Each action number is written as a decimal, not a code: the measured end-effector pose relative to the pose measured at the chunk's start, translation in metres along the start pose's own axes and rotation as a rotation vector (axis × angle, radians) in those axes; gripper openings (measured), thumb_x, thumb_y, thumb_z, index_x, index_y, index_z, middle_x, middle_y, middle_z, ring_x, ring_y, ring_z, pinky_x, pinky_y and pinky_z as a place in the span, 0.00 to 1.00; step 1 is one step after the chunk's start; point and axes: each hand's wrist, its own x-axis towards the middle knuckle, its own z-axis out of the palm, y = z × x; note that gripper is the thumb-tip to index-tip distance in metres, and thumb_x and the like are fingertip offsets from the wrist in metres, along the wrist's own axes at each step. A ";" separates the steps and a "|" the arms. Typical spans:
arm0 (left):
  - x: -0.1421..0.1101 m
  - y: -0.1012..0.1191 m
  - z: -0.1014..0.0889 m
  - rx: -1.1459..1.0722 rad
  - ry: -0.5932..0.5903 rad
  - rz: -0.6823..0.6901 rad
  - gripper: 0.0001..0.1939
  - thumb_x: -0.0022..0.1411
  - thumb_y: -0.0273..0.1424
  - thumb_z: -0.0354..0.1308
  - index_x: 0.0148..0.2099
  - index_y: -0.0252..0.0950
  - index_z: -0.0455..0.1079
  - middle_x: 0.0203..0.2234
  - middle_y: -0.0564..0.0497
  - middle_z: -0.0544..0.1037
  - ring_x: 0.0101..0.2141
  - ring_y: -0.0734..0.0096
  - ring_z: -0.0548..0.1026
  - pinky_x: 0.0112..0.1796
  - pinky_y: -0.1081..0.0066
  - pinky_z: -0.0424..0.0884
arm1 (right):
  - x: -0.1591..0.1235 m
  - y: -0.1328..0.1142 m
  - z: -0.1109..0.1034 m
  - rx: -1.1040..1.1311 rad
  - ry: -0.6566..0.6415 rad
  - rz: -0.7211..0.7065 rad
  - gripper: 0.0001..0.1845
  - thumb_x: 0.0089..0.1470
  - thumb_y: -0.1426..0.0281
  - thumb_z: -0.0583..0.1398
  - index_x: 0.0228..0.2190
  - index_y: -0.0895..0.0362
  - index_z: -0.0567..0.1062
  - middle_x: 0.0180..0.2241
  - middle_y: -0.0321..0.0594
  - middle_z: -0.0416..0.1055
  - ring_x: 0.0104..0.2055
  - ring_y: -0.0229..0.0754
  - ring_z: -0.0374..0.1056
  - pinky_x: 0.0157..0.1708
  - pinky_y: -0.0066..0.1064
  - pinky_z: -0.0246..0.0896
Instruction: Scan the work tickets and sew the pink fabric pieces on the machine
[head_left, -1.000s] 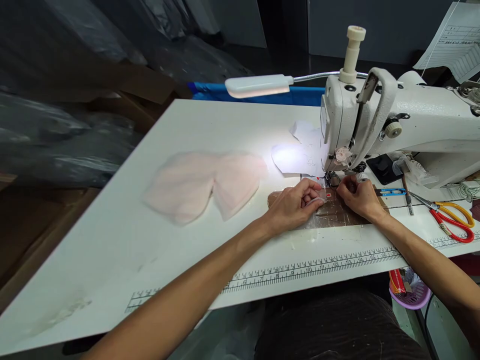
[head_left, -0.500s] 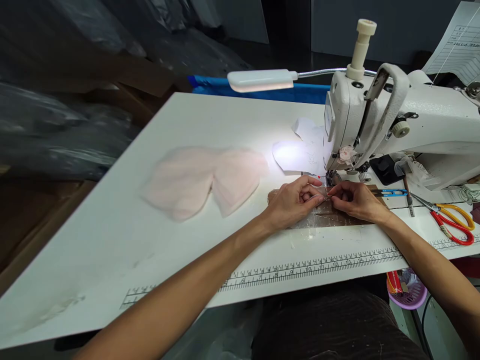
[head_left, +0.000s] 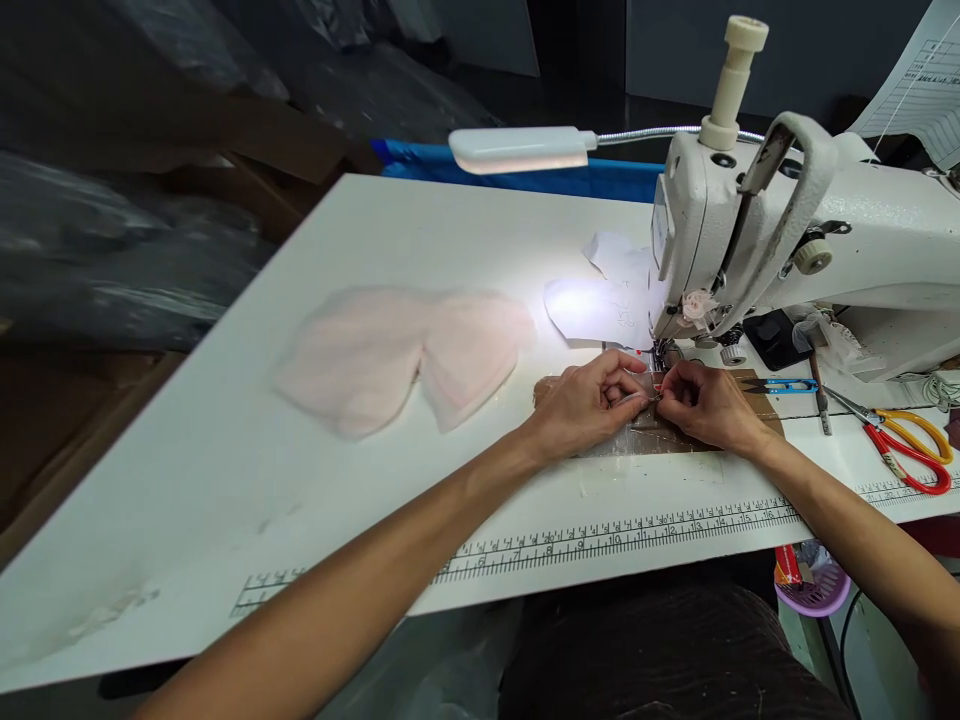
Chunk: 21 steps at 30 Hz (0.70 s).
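Observation:
In front of the presser foot of a white sewing machine, my two hands almost meet at the fingertips. My left hand is closed, thumb and fingers pinched on something small and thin that I cannot make out. Pinched in the same way, my right hand faces it from the other side, its fingertips hiding whatever lies between them. Under both hands lies a brown, tape-covered plate. Pale pink sheer fabric pieces rest on the white table to the left.
Behind my left hand are white paper pieces, lit by a lamp. Blue thread snips and scissors with red and yellow handles lie at the right. A printed ruler runs along the front edge, above a purple basket.
My right hand's fingers have curled in more tightly, close to the left fingertips. My left hand has hardly moved. The view has shifted slightly.

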 end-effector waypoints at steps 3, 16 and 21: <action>0.000 0.000 0.000 0.019 -0.053 -0.016 0.15 0.57 0.33 0.57 0.46 0.37 0.66 0.29 0.54 0.79 0.26 0.76 0.72 0.28 0.73 0.67 | 0.000 -0.006 0.003 -0.085 0.061 0.006 0.08 0.44 0.75 0.61 0.22 0.56 0.65 0.19 0.30 0.62 0.22 0.33 0.57 0.27 0.30 0.50; 0.002 -0.001 -0.005 0.082 -0.111 0.047 0.10 0.60 0.37 0.58 0.39 0.41 0.78 0.32 0.53 0.82 0.33 0.71 0.76 0.36 0.68 0.70 | -0.006 0.015 0.001 0.454 -0.080 -0.238 0.06 0.55 0.66 0.53 0.28 0.55 0.63 0.26 0.33 0.63 0.25 0.33 0.57 0.26 0.28 0.53; 0.002 -0.001 -0.007 0.111 -0.121 0.064 0.08 0.61 0.36 0.59 0.38 0.44 0.80 0.33 0.54 0.83 0.35 0.70 0.78 0.37 0.68 0.70 | -0.008 0.012 -0.005 0.275 -0.218 -0.319 0.05 0.58 0.66 0.49 0.31 0.53 0.59 0.24 0.32 0.61 0.23 0.34 0.56 0.24 0.28 0.53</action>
